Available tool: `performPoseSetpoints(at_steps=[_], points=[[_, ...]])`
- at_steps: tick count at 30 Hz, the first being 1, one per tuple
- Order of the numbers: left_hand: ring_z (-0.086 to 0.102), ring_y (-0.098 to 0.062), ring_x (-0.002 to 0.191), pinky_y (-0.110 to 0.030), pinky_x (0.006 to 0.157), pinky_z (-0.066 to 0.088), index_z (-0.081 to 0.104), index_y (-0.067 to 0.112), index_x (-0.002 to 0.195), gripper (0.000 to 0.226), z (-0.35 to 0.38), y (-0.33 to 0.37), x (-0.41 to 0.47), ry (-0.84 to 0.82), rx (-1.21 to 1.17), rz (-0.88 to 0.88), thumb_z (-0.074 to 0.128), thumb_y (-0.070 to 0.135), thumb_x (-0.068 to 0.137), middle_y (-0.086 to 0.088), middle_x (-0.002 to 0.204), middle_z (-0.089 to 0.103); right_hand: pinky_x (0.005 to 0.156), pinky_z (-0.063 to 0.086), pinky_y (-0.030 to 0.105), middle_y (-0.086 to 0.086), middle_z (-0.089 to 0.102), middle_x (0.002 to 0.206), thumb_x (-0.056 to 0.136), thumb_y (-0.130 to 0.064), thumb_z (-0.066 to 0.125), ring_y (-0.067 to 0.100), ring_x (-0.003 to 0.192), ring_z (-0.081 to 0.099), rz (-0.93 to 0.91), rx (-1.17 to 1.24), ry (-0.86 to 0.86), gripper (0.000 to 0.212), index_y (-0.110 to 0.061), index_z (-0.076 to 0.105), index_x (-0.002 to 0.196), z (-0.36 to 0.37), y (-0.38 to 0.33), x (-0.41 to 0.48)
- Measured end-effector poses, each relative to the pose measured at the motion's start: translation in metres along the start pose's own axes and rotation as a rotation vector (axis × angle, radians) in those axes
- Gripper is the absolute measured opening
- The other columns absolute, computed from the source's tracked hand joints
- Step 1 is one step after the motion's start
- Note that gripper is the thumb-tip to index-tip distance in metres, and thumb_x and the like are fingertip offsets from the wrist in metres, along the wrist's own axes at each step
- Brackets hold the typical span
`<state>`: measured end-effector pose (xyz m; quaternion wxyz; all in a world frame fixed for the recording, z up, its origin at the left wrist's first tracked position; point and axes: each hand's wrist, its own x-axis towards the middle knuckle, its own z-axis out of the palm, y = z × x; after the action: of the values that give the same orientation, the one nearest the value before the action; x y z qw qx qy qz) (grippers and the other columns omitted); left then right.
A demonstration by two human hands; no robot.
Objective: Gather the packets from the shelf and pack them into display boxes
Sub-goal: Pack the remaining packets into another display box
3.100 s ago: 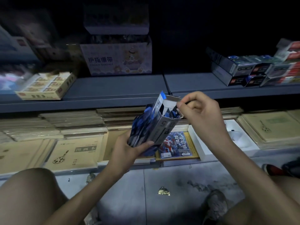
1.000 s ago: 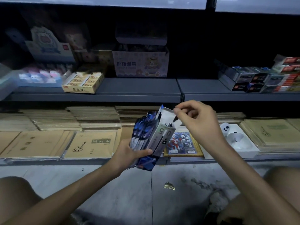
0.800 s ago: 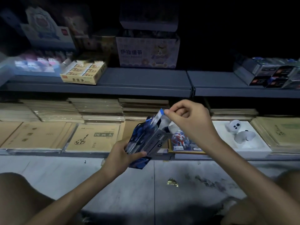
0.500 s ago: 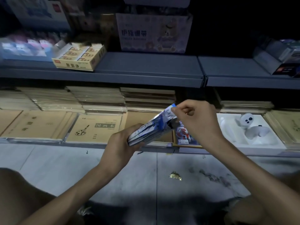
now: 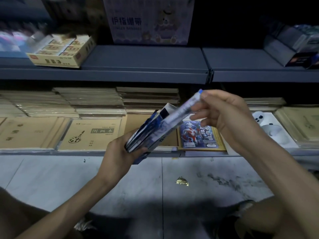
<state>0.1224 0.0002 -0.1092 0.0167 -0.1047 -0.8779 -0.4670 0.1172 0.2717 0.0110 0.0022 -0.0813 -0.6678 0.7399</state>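
Here, a yellow box (image 5: 57, 52) stands at the left end of the upper shelf (image 5: 146, 57). Under it, brown notebooks (image 5: 91, 133) lie along the front edge of the lower shelf (image 5: 34, 151). The left hand (image 5: 119, 154) grips the low end of the blue packets (image 5: 138, 137) and the display box (image 5: 172, 121), fingers curled round both. They are tilted in the air before that front edge. A foil scrap (image 5: 182, 181) lies on the floor (image 5: 69, 178). The right hand (image 5: 224, 114) pinches the box's top flap (image 5: 196, 99).
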Motion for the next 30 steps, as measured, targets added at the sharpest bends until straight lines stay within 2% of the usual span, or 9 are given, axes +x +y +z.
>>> performPoseSetpoints(at_steps=[3,6,8,11,17,19,23,27,30], points=[[0.063,0.018,0.083,-0.001,0.063,0.042,0.072,0.023,0.116,0.037,-0.001,-0.001,0.003,0.039,0.007,0.003,0.085,0.015,0.082,0.035,0.081,0.065,0.049,0.044,0.023,0.008,0.061,0.062,0.089,-0.029,0.073,0.020,0.053,0.058,-0.038,-0.011,0.008,0.021,-0.011,0.065,0.083,-0.010,-0.007,-0.002],[0.066,0.012,0.078,-0.005,0.061,0.046,0.068,0.032,0.099,0.030,-0.004,-0.002,0.005,0.060,-0.053,-0.041,0.086,0.016,0.081,0.039,0.078,0.068,0.046,0.037,0.021,0.005,0.055,0.060,0.087,-0.009,0.077,0.018,0.051,0.048,-0.069,-0.094,0.035,0.022,-0.016,0.058,0.078,-0.015,-0.004,-0.002],[0.069,0.007,0.076,-0.008,0.058,0.047,0.066,0.036,0.089,0.031,-0.005,-0.002,0.005,0.068,-0.082,-0.051,0.087,0.015,0.080,0.037,0.080,0.069,0.050,0.043,0.022,0.006,0.063,0.069,0.089,0.001,0.072,0.019,0.056,0.056,-0.067,-0.047,-0.002,0.017,-0.013,0.062,0.092,-0.016,-0.003,-0.002],[0.069,0.008,0.073,-0.007,0.054,0.047,0.065,0.035,0.084,0.034,-0.007,0.001,0.003,0.082,-0.170,-0.091,0.086,0.009,0.079,0.034,0.076,0.070,0.058,0.050,0.022,0.008,0.074,0.086,0.091,-0.003,0.070,0.019,0.071,0.068,-0.041,-0.008,-0.049,0.025,-0.006,0.067,0.116,-0.016,-0.001,-0.005],[0.073,-0.003,0.078,-0.015,0.054,0.053,0.071,0.022,0.090,0.022,-0.010,-0.005,0.003,0.127,-0.244,-0.160,0.087,0.011,0.079,0.017,0.079,0.075,0.060,0.045,0.025,0.003,0.075,0.087,0.086,-0.016,0.070,0.018,0.074,0.070,0.025,0.007,-0.061,0.018,-0.007,0.071,0.101,-0.014,0.003,-0.006],[0.073,-0.004,0.079,-0.017,0.056,0.056,0.070,0.027,0.088,0.024,-0.011,-0.006,0.003,0.136,-0.241,-0.179,0.087,0.013,0.079,0.022,0.080,0.075,0.061,0.049,0.025,0.004,0.076,0.089,0.093,-0.012,0.066,0.019,0.076,0.072,0.036,0.055,-0.038,0.009,-0.008,0.071,0.098,-0.015,0.002,-0.006],[0.075,-0.004,0.082,-0.019,0.061,0.060,0.072,0.024,0.096,0.025,-0.012,-0.005,0.002,0.143,-0.326,-0.227,0.085,0.011,0.080,0.021,0.084,0.076,0.075,0.060,0.026,0.009,0.078,0.102,0.098,-0.014,0.063,0.019,0.088,0.074,0.026,0.136,0.026,0.012,-0.008,0.069,0.106,-0.018,-0.001,-0.005],[0.076,-0.009,0.085,-0.024,0.065,0.062,0.073,0.025,0.097,0.024,-0.010,-0.004,0.002,0.138,-0.381,-0.250,0.084,0.011,0.081,0.014,0.090,0.078,0.061,0.058,0.025,0.000,0.077,0.076,0.099,-0.010,0.064,0.012,0.067,0.070,-0.085,0.045,0.176,0.021,-0.015,0.063,0.119,-0.017,0.001,0.000],[0.076,-0.009,0.086,-0.025,0.065,0.062,0.073,0.023,0.097,0.023,-0.008,-0.003,0.003,0.131,-0.390,-0.252,0.084,0.009,0.082,0.014,0.089,0.079,0.058,0.054,0.024,-0.001,0.074,0.075,0.101,-0.011,0.062,0.010,0.065,0.065,-0.104,-0.047,0.151,0.009,-0.016,0.066,0.107,-0.017,0.007,0.001]])
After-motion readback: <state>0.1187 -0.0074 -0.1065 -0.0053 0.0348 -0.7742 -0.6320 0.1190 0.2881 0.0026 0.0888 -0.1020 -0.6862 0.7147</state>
